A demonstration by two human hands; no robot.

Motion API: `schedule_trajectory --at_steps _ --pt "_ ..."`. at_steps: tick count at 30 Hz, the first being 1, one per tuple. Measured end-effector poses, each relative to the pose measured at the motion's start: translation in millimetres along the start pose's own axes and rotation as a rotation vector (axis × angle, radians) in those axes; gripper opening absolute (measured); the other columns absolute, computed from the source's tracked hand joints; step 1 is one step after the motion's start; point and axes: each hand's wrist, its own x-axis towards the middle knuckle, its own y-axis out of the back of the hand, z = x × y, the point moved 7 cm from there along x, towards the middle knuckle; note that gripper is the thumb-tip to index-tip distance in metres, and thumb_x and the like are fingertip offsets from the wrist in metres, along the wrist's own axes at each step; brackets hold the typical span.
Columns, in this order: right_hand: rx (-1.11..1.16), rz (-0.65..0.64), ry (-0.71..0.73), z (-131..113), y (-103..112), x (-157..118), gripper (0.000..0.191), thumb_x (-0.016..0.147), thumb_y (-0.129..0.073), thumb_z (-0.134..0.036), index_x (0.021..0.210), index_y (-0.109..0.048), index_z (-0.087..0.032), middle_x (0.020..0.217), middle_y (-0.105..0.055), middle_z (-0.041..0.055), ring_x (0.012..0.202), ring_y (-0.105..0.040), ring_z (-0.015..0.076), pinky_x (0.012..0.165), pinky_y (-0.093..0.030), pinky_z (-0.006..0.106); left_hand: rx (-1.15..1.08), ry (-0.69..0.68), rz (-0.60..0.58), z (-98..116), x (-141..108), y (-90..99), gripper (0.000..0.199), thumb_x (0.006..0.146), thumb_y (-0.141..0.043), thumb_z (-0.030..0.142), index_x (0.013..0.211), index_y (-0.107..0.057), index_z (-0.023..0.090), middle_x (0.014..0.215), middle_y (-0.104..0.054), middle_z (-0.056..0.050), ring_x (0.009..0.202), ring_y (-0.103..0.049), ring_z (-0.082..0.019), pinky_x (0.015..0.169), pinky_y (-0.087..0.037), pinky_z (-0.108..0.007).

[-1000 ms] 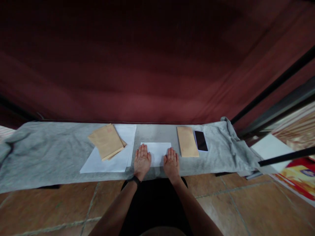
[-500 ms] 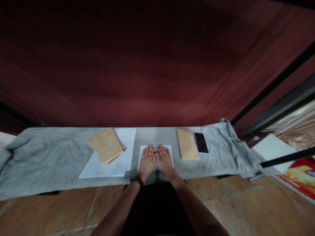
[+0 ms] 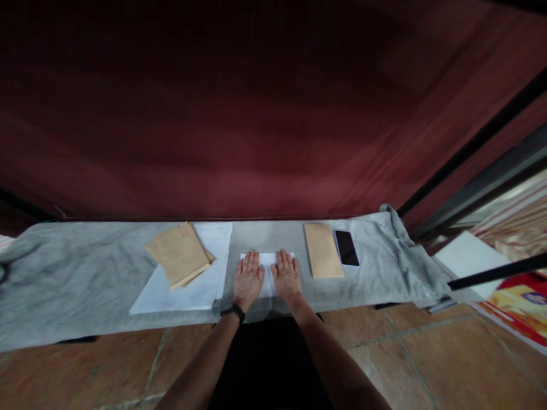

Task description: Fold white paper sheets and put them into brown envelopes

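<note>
A small white sheet of paper (image 3: 268,276), perhaps folded, lies on the grey cloth (image 3: 265,236) straight in front of me. My left hand (image 3: 248,280) rests flat across its left side, fingers stretched away from me; a dark band circles that wrist. On the sheet's right side my right hand (image 3: 286,278) lies palm down, its fingers also extended. A strip of white paper shows between the two hands, and the parts beneath the palms are hidden.
To the left, several brown envelopes (image 3: 179,256) lie on larger white sheets (image 3: 213,239). One brown envelope (image 3: 323,250) sits at right beside a phone (image 3: 347,247). A dark red fabric wall (image 3: 265,159) rises behind. Black bars (image 3: 496,273) cross at far right.
My hands have slid apart, from nearly touching at the middle of the white paper out to its two sides. The whole view has shifted slightly.
</note>
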Motion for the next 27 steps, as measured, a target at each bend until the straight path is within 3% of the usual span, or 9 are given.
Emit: schedule_trajectory --at_steps 10,18,23,27 --pt "-0.057 0.085 -0.112 16 10 -14 0.058 0.104 -0.03 -0.035 0.151 -0.032 -0.001 0.156 -0.032 0.0234 0.145 -0.033 0.0292 0.118 -0.024 0.049 0.022 0.133 0.114 -13 -15 11.0 0.061 0.097 -0.03 0.031 0.148 -0.038 0.0 0.153 -0.04 -0.022 0.146 -0.033 -0.031 0.118 -0.028 -0.052" --pt "-0.078 0.143 -0.117 26 18 -28 0.06 0.104 -0.029 -0.039 0.15 -0.034 0.0 0.154 -0.037 0.0239 0.143 -0.036 0.0309 0.117 -0.027 0.049 0.021 0.189 0.168 -20 -32 14.9 0.063 0.097 -0.031 0.034 0.151 -0.033 0.002 0.154 -0.039 -0.022 0.145 -0.034 -0.032 0.117 -0.031 -0.053" --pt "-0.071 0.204 -0.093 32 24 -47 0.059 0.104 -0.029 -0.037 0.15 -0.035 0.0 0.152 -0.04 0.0247 0.142 -0.038 0.0312 0.114 -0.03 0.049 0.016 0.182 0.173 -26 -44 15.0 0.06 0.098 -0.031 0.034 0.151 -0.035 0.006 0.154 -0.039 -0.02 0.145 -0.033 -0.031 0.117 -0.031 -0.053" --pt "-0.053 0.232 0.014 31 31 -75 0.057 0.104 -0.03 -0.036 0.154 -0.03 -0.007 0.155 -0.038 0.0191 0.143 -0.037 0.0266 0.115 -0.031 0.046 -0.008 0.067 0.108 -24 -31 20.7 0.056 0.097 -0.031 0.03 0.148 -0.039 0.007 0.155 -0.04 -0.017 0.146 -0.033 -0.028 0.118 -0.03 -0.048"
